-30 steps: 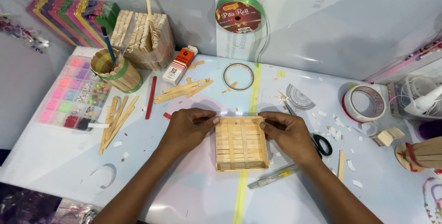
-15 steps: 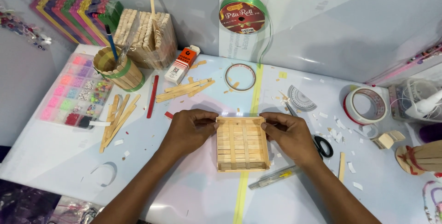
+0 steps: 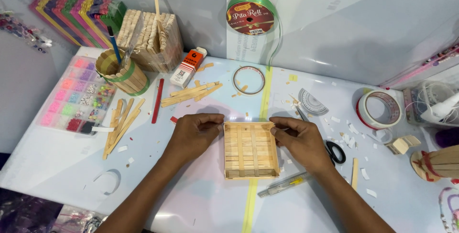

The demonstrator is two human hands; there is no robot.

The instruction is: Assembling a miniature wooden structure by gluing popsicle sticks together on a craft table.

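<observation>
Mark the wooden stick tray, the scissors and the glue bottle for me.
wooden stick tray (image 3: pixel 251 150), head view, on its slatted floor.
scissors (image 3: pixel 336 152), head view, on the black handle loop.
glue bottle (image 3: pixel 187 67), head view, on its orange-and-white body.

A hobby craft table, by every sign. Ahead of the left hand (image 3: pixel 193 135) lie loose craft sticks (image 3: pixel 190 94), a glue tube (image 3: pixel 188 67) and a bead organiser (image 3: pixel 74 100). Beyond the right hand (image 3: pixel 302 139) sit tape rolls (image 3: pixel 378 108), scissors (image 3: pixel 334 150) and a ribbon spool (image 3: pixel 250 16).
</observation>
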